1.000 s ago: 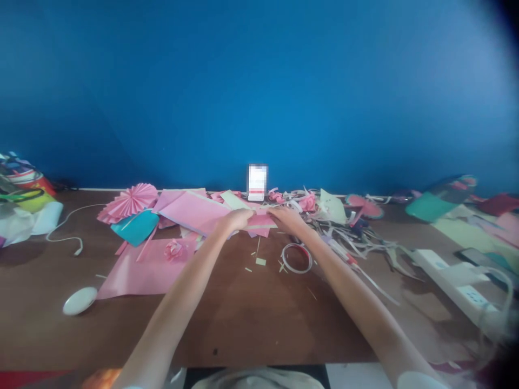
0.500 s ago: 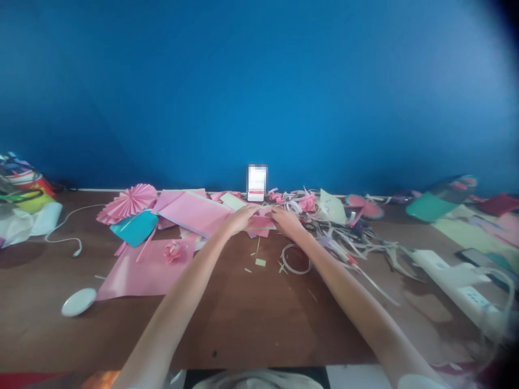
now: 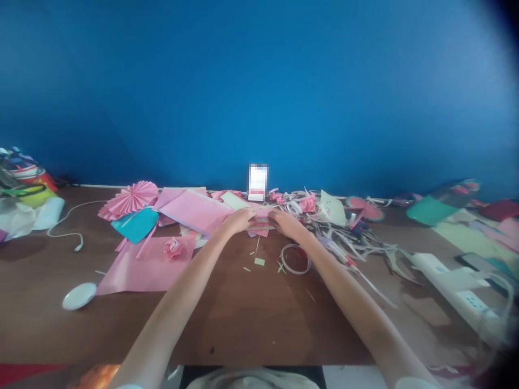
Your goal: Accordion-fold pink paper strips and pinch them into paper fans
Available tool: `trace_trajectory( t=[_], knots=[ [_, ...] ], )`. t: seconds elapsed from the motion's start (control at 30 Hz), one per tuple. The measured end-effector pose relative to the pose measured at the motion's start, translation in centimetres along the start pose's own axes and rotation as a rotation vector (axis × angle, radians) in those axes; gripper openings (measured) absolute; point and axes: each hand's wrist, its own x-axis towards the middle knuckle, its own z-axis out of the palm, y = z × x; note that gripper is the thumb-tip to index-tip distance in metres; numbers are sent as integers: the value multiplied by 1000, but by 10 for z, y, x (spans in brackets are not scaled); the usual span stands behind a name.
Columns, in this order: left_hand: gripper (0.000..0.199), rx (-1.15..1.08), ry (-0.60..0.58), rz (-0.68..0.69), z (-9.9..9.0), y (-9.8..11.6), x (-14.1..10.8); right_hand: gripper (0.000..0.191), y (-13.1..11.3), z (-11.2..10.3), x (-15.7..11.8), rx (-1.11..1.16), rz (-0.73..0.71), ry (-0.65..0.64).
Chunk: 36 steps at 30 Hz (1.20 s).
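Both arms reach forward across the brown table [image 3: 243, 313]. My left hand [image 3: 242, 219] is closed on the left end of a small pink strip of paper [image 3: 263, 214]. At its right end, the fingers of my right hand [image 3: 284, 222] are closed on the same strip. The fingertips are small and partly hidden behind the hands. More pink paper lies under the strip, and a phone [image 3: 258, 183] with a lit, blurred screen stands just beyond it. Pale paper scraps [image 3: 259, 262] and a clear ring-shaped roll [image 3: 295, 259] lie nearer me, between my forearms.
Pink sheets [image 3: 194, 210], a pleated pink fan [image 3: 132, 199], a teal piece [image 3: 135, 224] and a pink paper flower [image 3: 173, 247] lie left. A white oval object [image 3: 79, 296] is nearby. Right are tangled strips [image 3: 357, 243] and a white power strip [image 3: 450, 286]. A blue wall [image 3: 259, 97] stands behind.
The view has shifted slightly. My hands stay on the pink paper, with the right hand a little further left and its fingers more tucked in.
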Motion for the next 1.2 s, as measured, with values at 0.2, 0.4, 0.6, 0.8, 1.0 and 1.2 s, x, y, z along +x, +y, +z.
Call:
trace_trajectory(
  t=[0.2, 0.4, 0.6, 0.8, 1.0, 1.2],
  knots=[
    [9, -31, 12, -65, 1, 0, 0, 25, -3, -1, -1, -48, 43, -3],
    [15, -35, 10, -127, 2, 3, -2, 27, -9, -1, 0, -110, 40, -6],
    [29, -8, -23, -154, 3, 5, -1, 21, -9, 0, 3, -53, 33, 50],
    [31, 36, -93, -168, -6, 6, -2, 22, -2, -5, 2, 61, 79, 76],
    [38, 44, -121, -166, -19, 17, -2, 24, -5, -26, 3, 272, 78, 164],
    [49, -55, -72, -61, -29, 37, 2, 24, -13, -44, 2, 358, 8, 269]
  ],
)
